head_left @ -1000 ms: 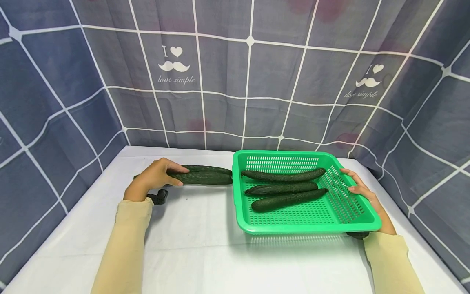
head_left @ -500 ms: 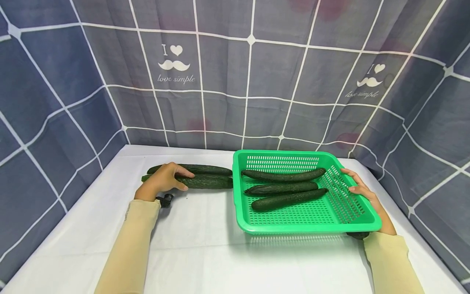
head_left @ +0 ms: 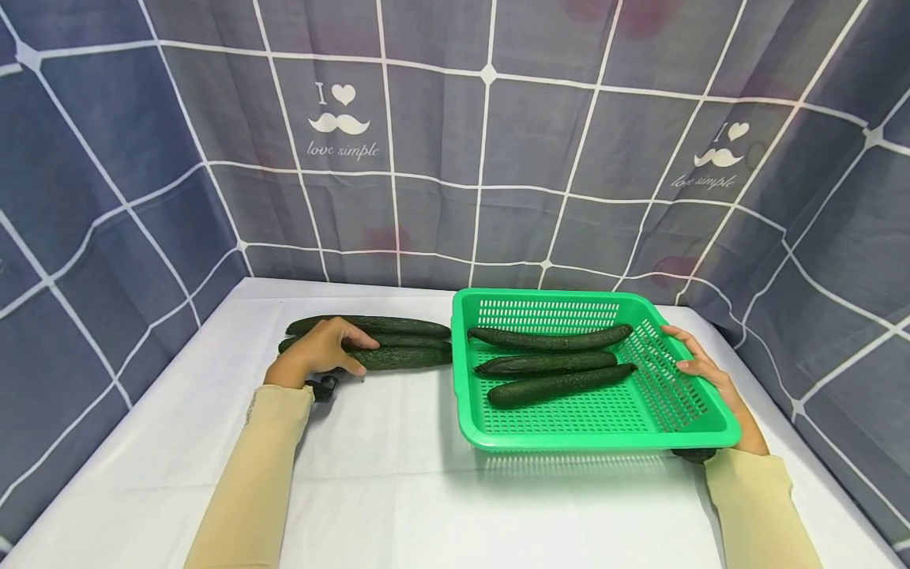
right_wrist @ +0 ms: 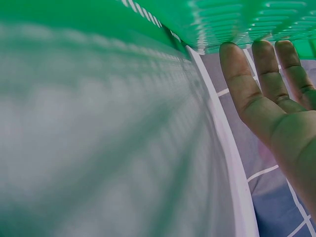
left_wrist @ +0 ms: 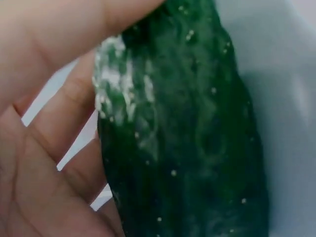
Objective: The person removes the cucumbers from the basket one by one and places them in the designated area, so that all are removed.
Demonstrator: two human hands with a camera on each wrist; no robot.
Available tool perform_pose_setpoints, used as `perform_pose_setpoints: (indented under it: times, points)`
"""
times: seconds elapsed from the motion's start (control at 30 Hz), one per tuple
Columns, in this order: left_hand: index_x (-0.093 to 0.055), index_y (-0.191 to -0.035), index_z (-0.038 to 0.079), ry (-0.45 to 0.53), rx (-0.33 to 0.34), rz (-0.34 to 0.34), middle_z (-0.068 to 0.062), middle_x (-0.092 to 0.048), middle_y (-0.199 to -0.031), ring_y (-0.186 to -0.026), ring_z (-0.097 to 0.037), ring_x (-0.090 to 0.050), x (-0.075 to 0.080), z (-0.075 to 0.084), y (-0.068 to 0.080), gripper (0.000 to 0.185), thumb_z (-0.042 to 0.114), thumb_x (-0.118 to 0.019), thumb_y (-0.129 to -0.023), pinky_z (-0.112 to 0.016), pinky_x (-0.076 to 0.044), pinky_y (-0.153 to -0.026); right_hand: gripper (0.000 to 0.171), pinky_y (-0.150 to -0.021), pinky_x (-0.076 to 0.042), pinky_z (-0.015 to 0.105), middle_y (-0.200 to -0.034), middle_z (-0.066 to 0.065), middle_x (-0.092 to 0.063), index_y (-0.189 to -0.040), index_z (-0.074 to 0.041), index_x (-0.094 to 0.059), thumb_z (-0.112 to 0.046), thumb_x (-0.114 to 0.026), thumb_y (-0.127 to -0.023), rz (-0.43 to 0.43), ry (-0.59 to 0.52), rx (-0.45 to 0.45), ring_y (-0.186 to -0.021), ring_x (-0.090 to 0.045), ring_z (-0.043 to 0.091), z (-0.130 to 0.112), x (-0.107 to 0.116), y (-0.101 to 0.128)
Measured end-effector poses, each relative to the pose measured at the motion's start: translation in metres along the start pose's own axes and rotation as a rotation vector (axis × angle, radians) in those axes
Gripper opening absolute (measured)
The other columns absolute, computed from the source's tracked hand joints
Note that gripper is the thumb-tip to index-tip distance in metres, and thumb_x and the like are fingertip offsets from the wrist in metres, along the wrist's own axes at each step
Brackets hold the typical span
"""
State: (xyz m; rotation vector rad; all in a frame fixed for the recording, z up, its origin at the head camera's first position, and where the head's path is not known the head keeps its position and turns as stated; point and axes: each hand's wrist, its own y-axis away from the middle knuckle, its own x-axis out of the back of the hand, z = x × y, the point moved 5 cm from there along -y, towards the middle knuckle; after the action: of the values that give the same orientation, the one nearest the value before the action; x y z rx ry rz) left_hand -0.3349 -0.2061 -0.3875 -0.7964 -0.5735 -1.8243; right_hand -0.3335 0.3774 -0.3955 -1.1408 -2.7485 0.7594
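In the head view, my left hand [head_left: 317, 348] grips the nearest cucumber [head_left: 408, 358] of three lying side by side left of the basket, thumb on its near side and fingers over the far side. Close up in the left wrist view, this bumpy dark green cucumber [left_wrist: 182, 128] sits between thumb and fingers. The middle cucumber [head_left: 412, 341] and the back cucumber [head_left: 398, 325] lie right behind it. My right hand [head_left: 718, 383] holds the green plastic basket [head_left: 604, 439] at its right rim; in the right wrist view its fingers [right_wrist: 269, 74] touch the perforated outer wall.
Inside the basket lie three more cucumbers: a back one [head_left: 550, 341], a middle one [head_left: 543, 364] and a front one [head_left: 558, 386]. A white cloth [head_left: 384, 474] covers the table. Grey-blue checked curtains [head_left: 426, 213] stand behind and at both sides.
My left hand has moved right and slightly nearer, with the front cucumber drawn toward me. The middle cucumber now shows between the other two. The right hand and the basket stay put.
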Motion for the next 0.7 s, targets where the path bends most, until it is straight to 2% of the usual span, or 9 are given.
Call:
perform_pose_setpoints:
  times: [0.1,0.33,0.47,0.7]
  points:
    - [-0.079,-0.127,-0.001,0.005,-0.001,0.018,-0.02,-0.075,-0.131,-0.13,-0.049,-0.062,-0.001,-0.002,-0.001,0.048,-0.002,-0.093,-0.081,-0.06,-0.055,-0.105,0.077,-0.112,-0.052,0.032,-0.16,0.007,-0.051,-0.167,-0.01,-0.033,0.017,-0.009,-0.099,0.006,-0.08,-0.027,-0.142,-0.058,0.021,0.001,-0.003,0.003]
    - [-0.081,-0.124,0.001,0.003,0.015,0.096,-0.019,-0.075,-0.13,-0.132,-0.049,-0.061,-0.001,-0.006,-0.002,0.045,-0.003,-0.092,-0.081,-0.063,-0.053,-0.107,0.076,-0.109,-0.055,0.034,-0.16,0.007,-0.05,-0.167,-0.012,-0.032,0.016,-0.009,-0.1,0.01,-0.106,-0.05,-0.139,-0.058,0.021,0.003,-0.006,0.007]
    - [-0.081,-0.123,0.003,-0.016,0.025,0.125,-0.018,-0.076,-0.128,-0.127,-0.045,-0.064,-0.003,-0.009,-0.005,0.047,-0.004,-0.094,-0.078,-0.06,-0.056,-0.104,0.074,-0.109,-0.055,0.033,-0.16,0.005,-0.05,-0.167,-0.012,-0.032,0.015,-0.011,-0.102,0.027,-0.075,-0.06,-0.139,-0.058,0.02,0.002,-0.005,0.008]
    - [-0.081,-0.124,0.002,-0.047,0.019,0.121,-0.019,-0.076,-0.126,-0.121,-0.044,-0.065,-0.006,-0.012,-0.007,0.05,-0.005,-0.095,-0.077,-0.057,-0.057,-0.102,0.072,-0.107,-0.055,0.031,-0.159,0.002,-0.05,-0.167,-0.015,-0.032,0.013,-0.012,-0.104,0.044,-0.048,-0.088,-0.137,-0.059,0.017,0.002,-0.006,0.009]
